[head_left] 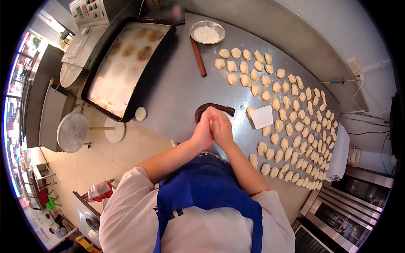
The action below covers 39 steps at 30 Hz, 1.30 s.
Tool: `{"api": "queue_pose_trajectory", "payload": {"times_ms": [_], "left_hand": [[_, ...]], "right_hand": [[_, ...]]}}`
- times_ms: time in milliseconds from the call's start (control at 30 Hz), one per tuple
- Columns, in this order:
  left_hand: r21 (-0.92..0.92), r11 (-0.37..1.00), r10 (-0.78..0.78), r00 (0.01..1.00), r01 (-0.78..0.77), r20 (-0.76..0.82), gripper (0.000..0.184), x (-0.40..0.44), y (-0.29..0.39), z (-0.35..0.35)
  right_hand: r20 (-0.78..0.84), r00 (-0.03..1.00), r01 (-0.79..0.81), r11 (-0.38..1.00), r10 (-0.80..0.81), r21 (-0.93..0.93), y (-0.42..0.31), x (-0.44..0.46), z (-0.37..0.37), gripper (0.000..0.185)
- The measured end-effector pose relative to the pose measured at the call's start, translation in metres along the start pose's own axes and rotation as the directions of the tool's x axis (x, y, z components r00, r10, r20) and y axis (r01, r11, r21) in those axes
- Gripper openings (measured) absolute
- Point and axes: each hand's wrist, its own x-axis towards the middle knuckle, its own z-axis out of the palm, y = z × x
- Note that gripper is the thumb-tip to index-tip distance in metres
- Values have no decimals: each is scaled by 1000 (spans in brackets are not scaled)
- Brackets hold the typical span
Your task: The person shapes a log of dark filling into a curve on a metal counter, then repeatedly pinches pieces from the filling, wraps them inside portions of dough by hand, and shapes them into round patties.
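Note:
My left hand and my right hand are pressed palm to palm, fingers together and pointing away from me. Whatever lies between the palms, if anything, is hidden. Just beyond the fingertips, a curved dark brown rope of paste lies on the steel table. To the right of my right hand, a white plastic scraper partly covers a piece of dough. Many pale dough pieces are spread in rows across the table's right side.
A wooden rolling pin lies near a metal bowl of flour at the back. On the left stands a large griddle tray with a browned surface, a round white piece beside its corner. A white fan stands on the floor.

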Motion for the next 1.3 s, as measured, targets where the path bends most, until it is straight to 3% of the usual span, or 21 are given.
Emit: {"api": "queue_pose_trajectory", "payload": {"times_ms": [100,200,233,267,300,400,433,500,533,567,600,633,667,767,867,1000,1067,1167,1200,1233,1300], "left_hand": [[195,972,147,985,-128,-86,50,7,-10,2],[71,996,52,999,-53,13,50,16,-12,-13],[31,999,18,998,-20,59,50,23,-15,-23],[75,997,22,988,-34,152,55,23,-19,-25],[116,993,-6,995,-5,96,56,22,-24,-27],[232,967,-85,993,102,-83,60,17,-36,-26],[386,917,-107,994,99,-1,58,17,-33,-31],[648,761,-187,970,44,154,54,14,-20,-46],[680,731,-172,979,52,110,50,13,-21,-52],[710,702,-150,986,57,69,47,15,-22,-59],[737,673,-122,992,62,27,44,18,-24,-66],[765,640,-93,996,73,-17,40,20,-27,-72],[788,614,-48,999,42,-16,43,22,-30,-77],[923,15,158,912,-386,379,58,29,-40,-84],[909,-314,-60,961,-274,269,77,34,-41,-62],[846,-504,-228,971,-177,68,92,43,-52,-51],[735,-648,-234,970,-200,58,94,43,-51,-48],[651,-726,-262,964,-224,39,97,42,-47,-47],[637,-734,-277,960,-236,36,98,40,-44,-46],[674,-704,-280,960,-225,28,98,39,-40,-43],[744,-636,-282,959,-202,19,98,36,-31,-36]], "right_hand": [[-100,983,108,928,-154,-358,-13,1,-7,32],[102,991,-105,986,92,128,26,-5,-7,32],[260,868,-493,798,423,347,35,-7,-16,35],[263,893,-352,931,366,-102,35,-4,-16,41],[294,902,-125,843,316,-524,34,-3,-15,49],[187,925,-249,900,330,-359,42,-23,-6,60],[235,871,-401,901,431,-169,48,-29,-6,62],[387,732,-660,725,561,197,66,-41,-6,65],[371,690,-714,497,622,494,94,-54,-1,65],[183,678,-697,543,712,468,95,-52,-14,53],[9,754,-648,741,657,178,98,-54,-32,43],[-125,833,-553,820,539,-149,99,-60,-46,35],[-51,884,-461,848,465,-262,99,-70,-52,32],[126,957,-173,866,260,-469,99,-89,-57,35],[119,982,-67,859,148,-507,101,-96,-40,39],[141,980,-36,823,140,-567,112,-95,-36,31],[192,969,-6,790,156,-613,110,-82,-35,25],[403,758,-221,783,513,-582,88,-56,-52,19],[438,670,-368,780,600,-506,96,-58,-57,17],[437,627,-564,762,645,-317,106,-64,-61,18],[476,530,-825,556,702,98,106,-71,-69,20]]}}
